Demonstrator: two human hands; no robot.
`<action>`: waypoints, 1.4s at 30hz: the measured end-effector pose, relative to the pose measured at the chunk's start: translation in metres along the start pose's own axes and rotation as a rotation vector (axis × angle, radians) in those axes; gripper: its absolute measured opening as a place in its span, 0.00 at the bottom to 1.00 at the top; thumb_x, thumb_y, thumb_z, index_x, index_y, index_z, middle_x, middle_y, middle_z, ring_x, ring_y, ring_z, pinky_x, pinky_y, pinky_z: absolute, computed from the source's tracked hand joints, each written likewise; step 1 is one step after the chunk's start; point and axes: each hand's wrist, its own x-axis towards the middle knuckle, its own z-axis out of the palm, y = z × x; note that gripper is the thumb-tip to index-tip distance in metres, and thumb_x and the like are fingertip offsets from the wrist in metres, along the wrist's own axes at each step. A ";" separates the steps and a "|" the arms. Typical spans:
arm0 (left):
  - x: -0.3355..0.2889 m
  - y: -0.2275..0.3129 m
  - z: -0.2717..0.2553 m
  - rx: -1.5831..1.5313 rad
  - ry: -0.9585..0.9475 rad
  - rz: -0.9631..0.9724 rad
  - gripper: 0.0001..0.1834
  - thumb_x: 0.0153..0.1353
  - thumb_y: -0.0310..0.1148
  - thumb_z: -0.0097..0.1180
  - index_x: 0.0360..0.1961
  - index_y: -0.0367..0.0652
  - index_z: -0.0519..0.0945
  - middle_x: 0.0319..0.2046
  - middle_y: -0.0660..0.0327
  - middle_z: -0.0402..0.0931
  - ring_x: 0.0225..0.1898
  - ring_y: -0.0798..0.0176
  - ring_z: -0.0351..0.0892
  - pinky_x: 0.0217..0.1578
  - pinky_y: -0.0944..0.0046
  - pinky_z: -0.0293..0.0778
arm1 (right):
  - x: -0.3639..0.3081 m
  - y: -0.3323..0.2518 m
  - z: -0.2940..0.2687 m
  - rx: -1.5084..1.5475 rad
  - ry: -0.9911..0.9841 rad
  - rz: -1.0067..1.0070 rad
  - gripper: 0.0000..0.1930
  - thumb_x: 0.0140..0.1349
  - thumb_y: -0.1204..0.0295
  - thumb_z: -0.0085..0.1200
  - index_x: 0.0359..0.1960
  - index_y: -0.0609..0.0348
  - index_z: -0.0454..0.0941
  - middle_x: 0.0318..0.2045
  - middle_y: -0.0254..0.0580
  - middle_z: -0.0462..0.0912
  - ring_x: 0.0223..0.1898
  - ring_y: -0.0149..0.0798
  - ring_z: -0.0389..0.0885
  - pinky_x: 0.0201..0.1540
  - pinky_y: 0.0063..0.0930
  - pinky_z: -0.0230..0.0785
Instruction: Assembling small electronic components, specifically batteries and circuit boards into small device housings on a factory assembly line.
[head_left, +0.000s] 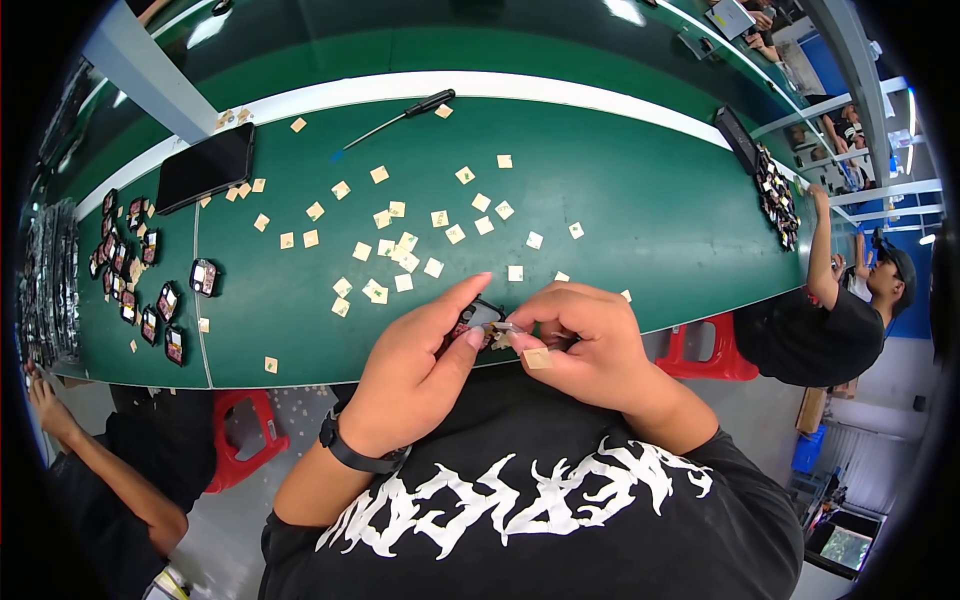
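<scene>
Close to my chest, at the table's near edge, my left hand (425, 345) is closed around a small black-framed device (480, 318) with a greyish face. My right hand (590, 335) meets it from the other side, thumb and forefinger pinched together at the device's edge. Whatever lies between those fingertips is too small and too covered to name. A cream paper square (537, 358) sits against my right thumb. Fingers hide much of the device's lower side.
Many cream squares (439, 218) lie scattered over the green table (640, 220). Farther back rests a screwdriver (405, 120). At left are a black phone-like slab (207, 168) and several black devices (204, 277). Dark small parts (776, 200) are heaped at right, where a co-worker (850, 300) sits.
</scene>
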 end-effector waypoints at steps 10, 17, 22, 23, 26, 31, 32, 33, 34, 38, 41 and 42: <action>0.004 0.001 0.005 -0.298 0.059 -0.139 0.25 0.71 0.22 0.48 0.69 0.41 0.71 0.40 0.61 0.81 0.36 0.72 0.82 0.33 0.71 0.79 | 0.004 -0.001 0.001 0.012 -0.082 0.117 0.08 0.59 0.75 0.67 0.39 0.63 0.84 0.30 0.38 0.81 0.24 0.27 0.78 0.26 0.22 0.69; 0.006 -0.010 0.006 -0.243 0.098 -0.135 0.20 0.70 0.21 0.48 0.63 0.36 0.76 0.43 0.58 0.83 0.40 0.69 0.85 0.37 0.69 0.81 | 0.005 0.001 0.011 -0.038 -0.052 0.097 0.08 0.58 0.79 0.64 0.40 0.65 0.84 0.32 0.42 0.82 0.27 0.32 0.83 0.30 0.25 0.76; 0.009 -0.009 0.005 -0.213 0.090 -0.123 0.20 0.71 0.20 0.47 0.62 0.34 0.76 0.44 0.56 0.84 0.41 0.68 0.86 0.40 0.68 0.81 | 0.001 0.018 0.022 -0.117 0.054 -0.036 0.10 0.56 0.88 0.62 0.40 0.66 0.85 0.32 0.44 0.85 0.29 0.34 0.85 0.29 0.27 0.76; 0.009 -0.007 0.005 -0.178 0.076 -0.129 0.20 0.71 0.20 0.46 0.63 0.33 0.75 0.44 0.55 0.84 0.41 0.67 0.86 0.41 0.67 0.81 | 0.001 0.018 0.022 -0.116 0.053 -0.035 0.10 0.56 0.88 0.62 0.40 0.66 0.85 0.32 0.44 0.85 0.29 0.34 0.85 0.29 0.27 0.76; 0.009 -0.013 0.006 -0.174 0.103 -0.088 0.20 0.71 0.20 0.46 0.63 0.32 0.75 0.44 0.54 0.84 0.40 0.66 0.86 0.43 0.66 0.81 | 0.001 0.019 0.023 -0.196 0.029 -0.077 0.15 0.53 0.91 0.59 0.41 0.67 0.85 0.33 0.46 0.85 0.31 0.39 0.86 0.31 0.29 0.78; 0.010 -0.010 0.004 -0.053 0.074 -0.024 0.21 0.71 0.19 0.44 0.63 0.31 0.74 0.43 0.51 0.83 0.41 0.62 0.86 0.44 0.64 0.82 | -0.001 0.023 0.030 -0.194 0.031 -0.089 0.13 0.55 0.85 0.61 0.44 0.65 0.83 0.33 0.45 0.83 0.29 0.43 0.85 0.31 0.34 0.77; 0.010 -0.011 0.003 -0.033 0.056 -0.030 0.21 0.70 0.19 0.44 0.63 0.31 0.73 0.43 0.50 0.83 0.42 0.61 0.86 0.44 0.64 0.82 | 0.000 0.023 0.029 -0.194 0.030 -0.088 0.13 0.55 0.85 0.61 0.44 0.65 0.83 0.33 0.45 0.83 0.29 0.43 0.85 0.31 0.34 0.77; 0.010 -0.011 0.003 -0.033 0.057 -0.031 0.21 0.70 0.19 0.44 0.63 0.31 0.73 0.43 0.50 0.83 0.42 0.61 0.86 0.44 0.64 0.82 | 0.001 0.024 0.028 -0.130 0.003 0.018 0.12 0.56 0.84 0.63 0.43 0.65 0.83 0.32 0.44 0.83 0.28 0.40 0.84 0.30 0.32 0.75; 0.009 -0.012 0.003 -0.033 0.051 -0.033 0.21 0.71 0.19 0.44 0.64 0.31 0.72 0.43 0.50 0.82 0.42 0.60 0.86 0.44 0.63 0.82 | 0.002 0.025 0.028 -0.067 -0.025 0.124 0.11 0.58 0.82 0.64 0.43 0.65 0.82 0.30 0.43 0.83 0.28 0.37 0.83 0.29 0.30 0.73; 0.007 -0.021 0.004 -0.096 0.021 -0.013 0.22 0.71 0.20 0.44 0.66 0.31 0.71 0.43 0.49 0.81 0.41 0.59 0.86 0.43 0.62 0.82 | 0.010 0.027 0.026 0.076 -0.001 0.432 0.06 0.61 0.81 0.67 0.39 0.66 0.84 0.30 0.38 0.85 0.28 0.26 0.81 0.30 0.23 0.74; 0.006 -0.020 0.001 -0.048 -0.003 0.007 0.22 0.72 0.21 0.43 0.66 0.31 0.70 0.44 0.49 0.81 0.40 0.60 0.85 0.41 0.61 0.81 | 0.019 0.033 0.020 0.251 -0.025 0.606 0.06 0.62 0.79 0.68 0.36 0.67 0.82 0.28 0.34 0.83 0.28 0.22 0.80 0.30 0.20 0.74; 0.005 -0.021 0.000 -0.048 -0.001 0.007 0.22 0.72 0.21 0.43 0.66 0.31 0.70 0.44 0.49 0.81 0.40 0.60 0.85 0.41 0.61 0.81 | 0.020 0.036 0.020 0.257 -0.039 0.591 0.07 0.62 0.79 0.68 0.35 0.67 0.81 0.27 0.34 0.83 0.28 0.22 0.81 0.31 0.19 0.74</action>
